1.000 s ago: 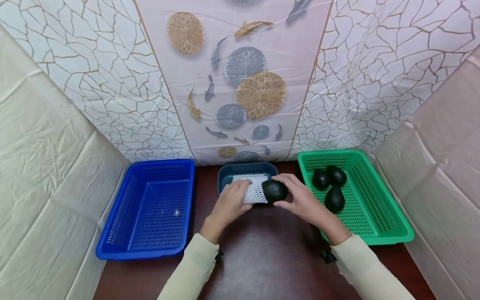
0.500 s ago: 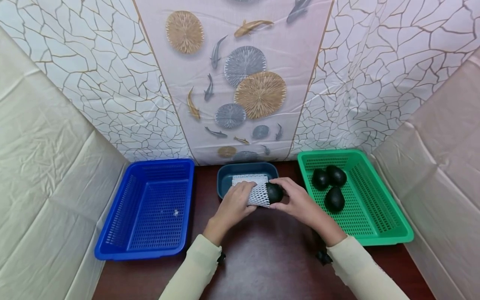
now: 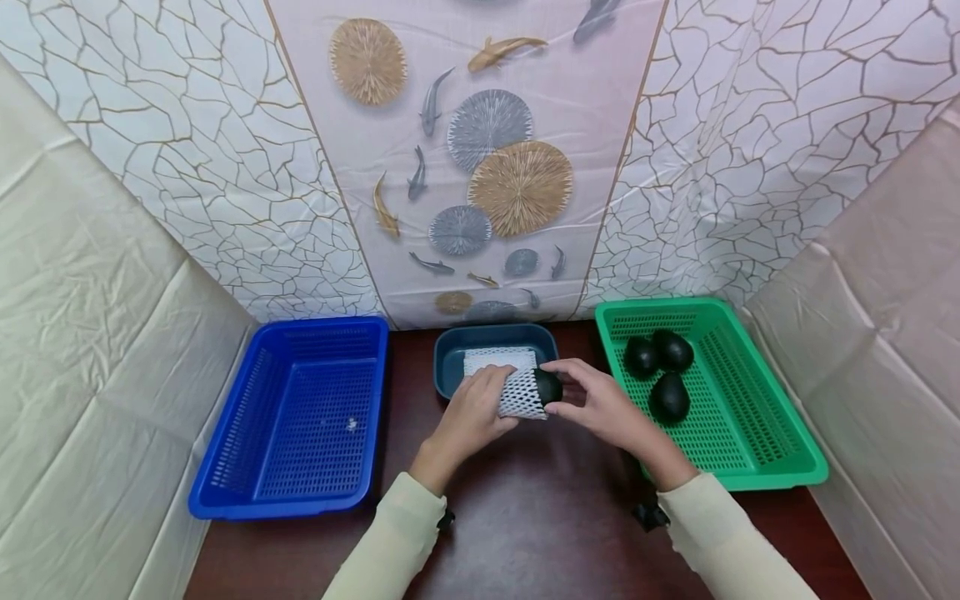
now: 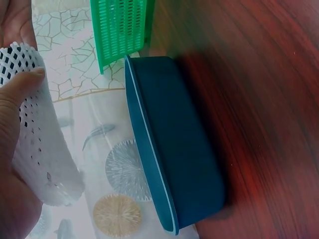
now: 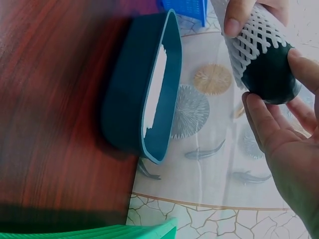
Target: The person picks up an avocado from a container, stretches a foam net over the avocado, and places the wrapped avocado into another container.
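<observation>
A dark avocado (image 3: 550, 387) sits partly inside a white foam net sleeve (image 3: 522, 395), its rounded right end bare. My left hand (image 3: 472, 417) grips the sleeve, thumb pressed on the mesh; in the left wrist view the sleeve's far end (image 4: 55, 184) narrows, with no dark fruit showing through there. With thumb and fingertips, my right hand (image 3: 606, 407) holds the bare end of the avocado (image 5: 271, 77). Both hands are just in front of the teal tray (image 3: 444, 343), above the table. More white foam net (image 3: 498, 358) lies in that tray.
At the right stands a green basket (image 3: 783, 417) with three dark avocados (image 3: 670, 398) in its left part. A blue basket (image 3: 288, 507) stands at the left, with a small pale spot on its floor. A patterned cloth wall (image 3: 480, 267) closes off the back.
The avocado has gone deeper into the foam net sleeve, leaving less of it bare. My right hand has moved slightly left, and my left hand a little right and nearer me.
</observation>
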Available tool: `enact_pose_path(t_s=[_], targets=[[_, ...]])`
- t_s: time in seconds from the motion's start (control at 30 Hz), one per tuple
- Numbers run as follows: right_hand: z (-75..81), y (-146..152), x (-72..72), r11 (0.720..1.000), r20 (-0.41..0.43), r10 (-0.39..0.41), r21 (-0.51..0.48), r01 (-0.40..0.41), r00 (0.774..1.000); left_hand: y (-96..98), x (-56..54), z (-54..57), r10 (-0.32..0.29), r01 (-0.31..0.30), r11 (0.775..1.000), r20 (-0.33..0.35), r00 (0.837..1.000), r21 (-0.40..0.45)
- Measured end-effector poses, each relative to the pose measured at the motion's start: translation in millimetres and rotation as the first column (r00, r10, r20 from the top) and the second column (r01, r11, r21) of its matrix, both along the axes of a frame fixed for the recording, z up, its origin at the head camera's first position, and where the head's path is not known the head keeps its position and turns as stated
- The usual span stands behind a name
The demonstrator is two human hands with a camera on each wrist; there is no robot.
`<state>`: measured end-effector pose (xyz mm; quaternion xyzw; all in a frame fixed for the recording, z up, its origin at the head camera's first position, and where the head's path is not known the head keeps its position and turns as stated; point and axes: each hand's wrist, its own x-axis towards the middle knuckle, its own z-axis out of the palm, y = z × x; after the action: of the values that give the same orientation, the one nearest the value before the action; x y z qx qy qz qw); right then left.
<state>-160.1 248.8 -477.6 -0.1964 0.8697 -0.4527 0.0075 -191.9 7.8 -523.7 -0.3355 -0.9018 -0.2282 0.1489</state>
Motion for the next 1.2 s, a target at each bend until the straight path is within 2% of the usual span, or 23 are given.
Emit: enact_pose_path(t_s=[0.3,0.47,0.63,0.77,0.93,1.2], targets=[[0.0,-6,1.3,1.000,-0.021,0.006,0.027,-0.006,1.000,3.9,2.5,-1.2,0.003,-0.003,1.000,0.001,1.000,0.007],[0.6,-9,2.9,0.996,-0.049,0.012,0.088,-0.008,0.999,6.7,4.6,-2.6,0.003,-0.003,1.000,0.046,0.999,-0.011],[2.3,-10,2.6,0.987,-0.062,0.005,0.161,0.005,0.998,9.9,6.6,-3.9,0.001,0.001,0.999,0.049,0.999,-0.037],[2.7,-10,0.2,0.986,-0.026,0.000,0.166,0.004,1.000,11.9,7.1,-5.1,-0.005,0.007,0.999,0.030,1.000,-0.047],[-0.4,-11,-2.2,0.996,0.072,0.008,0.084,-0.014,0.997,14.2,6.7,-5.4,-0.026,0.026,0.999,0.018,0.999,-0.029],[-11.6,-15,-4.5,1.000,0.175,-0.006,0.015,0.003,0.985,16.6,7.6,-5.1,-0.052,0.053,0.998,0.065,0.997,-0.017]])
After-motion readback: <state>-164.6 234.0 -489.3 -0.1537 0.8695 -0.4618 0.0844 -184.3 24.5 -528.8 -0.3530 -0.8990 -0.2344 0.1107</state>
